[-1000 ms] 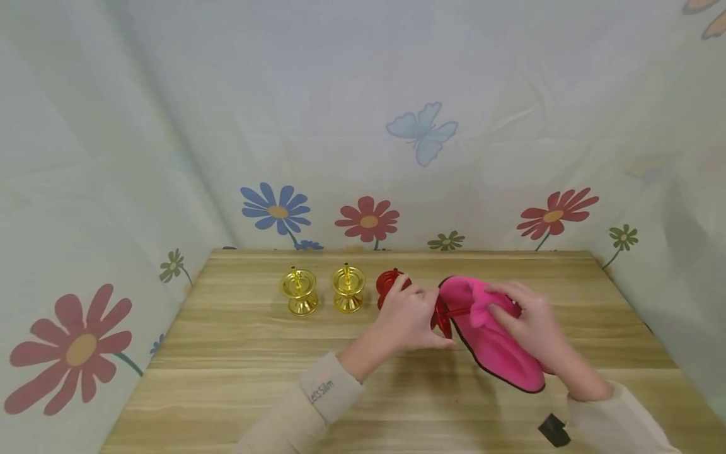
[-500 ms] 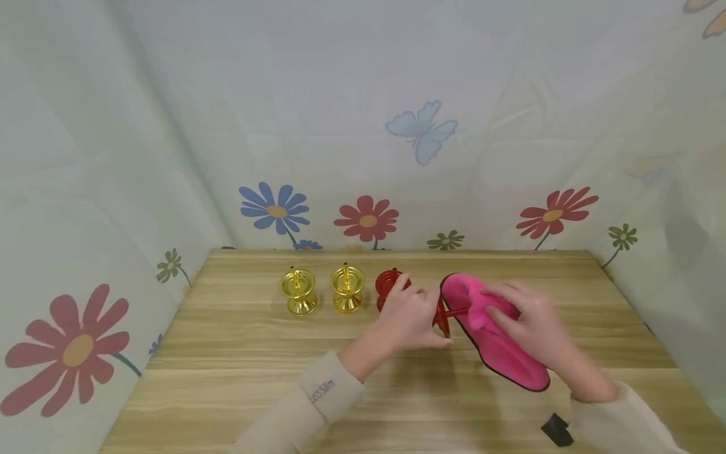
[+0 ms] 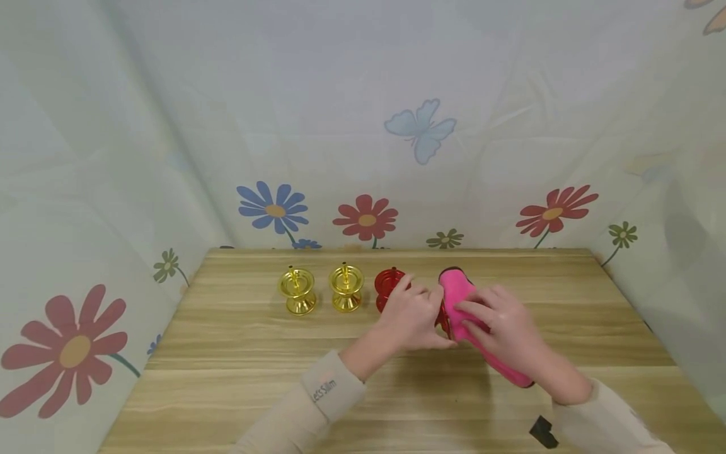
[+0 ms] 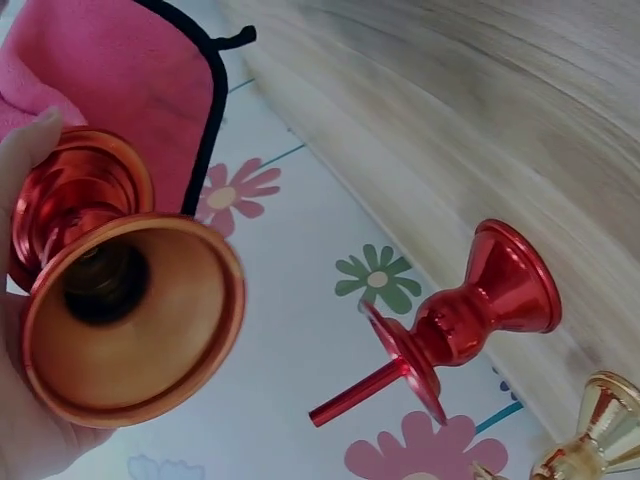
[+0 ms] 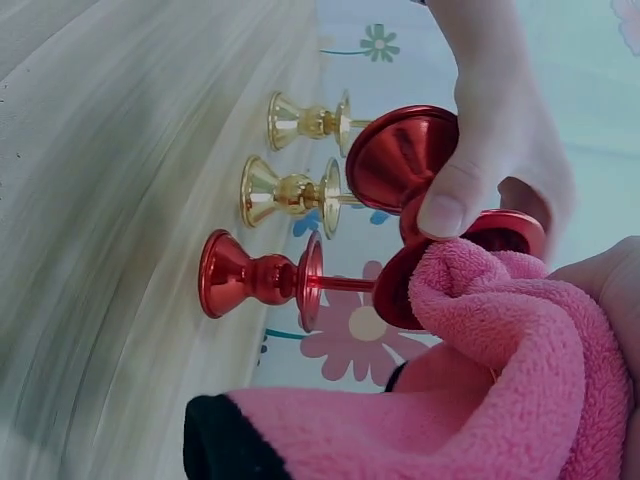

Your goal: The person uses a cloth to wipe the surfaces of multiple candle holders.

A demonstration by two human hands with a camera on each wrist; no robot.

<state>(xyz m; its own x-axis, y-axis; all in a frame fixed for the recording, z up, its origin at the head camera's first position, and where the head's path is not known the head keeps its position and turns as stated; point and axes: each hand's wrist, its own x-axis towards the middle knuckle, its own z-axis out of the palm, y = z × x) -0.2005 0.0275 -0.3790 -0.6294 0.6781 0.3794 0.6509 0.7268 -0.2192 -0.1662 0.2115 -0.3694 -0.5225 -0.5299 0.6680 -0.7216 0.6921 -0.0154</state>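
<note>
My left hand (image 3: 413, 318) grips a red metal candle holder (image 5: 400, 165) by its narrow waist, tipped on its side above the table. In the left wrist view its hollow base faces the camera. My right hand (image 3: 507, 323) pinches a pink cloth (image 3: 457, 291) with black edging, bunched against the dish end of that holder. The cloth hides the holder's spike. A second red candle holder (image 4: 465, 300) stands upright on the table just behind the left hand, its spike bare.
Two gold candle holders (image 3: 299, 291) stand in a row left of the standing red one, on a wood-grain table (image 3: 238, 378). A flower-printed curtain (image 3: 317, 126) rises behind the table. Beside the right sleeve is a small black piece (image 3: 543, 432).
My right hand has moved left with the cloth, which has gone from spread out to folded around the spike that showed earlier. The left hand keeps its grip and place.
</note>
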